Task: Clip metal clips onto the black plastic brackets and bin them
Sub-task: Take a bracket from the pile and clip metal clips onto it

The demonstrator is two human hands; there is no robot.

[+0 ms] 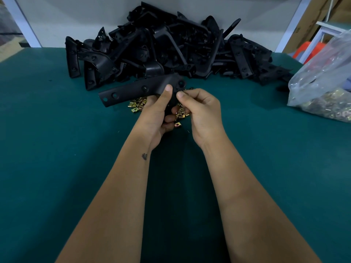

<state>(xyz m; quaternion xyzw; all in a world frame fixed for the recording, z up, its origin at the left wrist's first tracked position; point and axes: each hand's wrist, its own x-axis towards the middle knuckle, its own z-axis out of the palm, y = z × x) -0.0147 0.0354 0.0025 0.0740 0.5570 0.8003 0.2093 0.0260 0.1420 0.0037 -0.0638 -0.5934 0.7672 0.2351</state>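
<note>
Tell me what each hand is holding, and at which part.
The left hand grips a black bracket near its bent right end. The right hand pinches at that same end; whether it holds a clip cannot be told.

No text, label, brand or number can be read here. The clear plastic bag at the right carries some pale printed marks near its lower edge, but they are too blurred to read.
</note>
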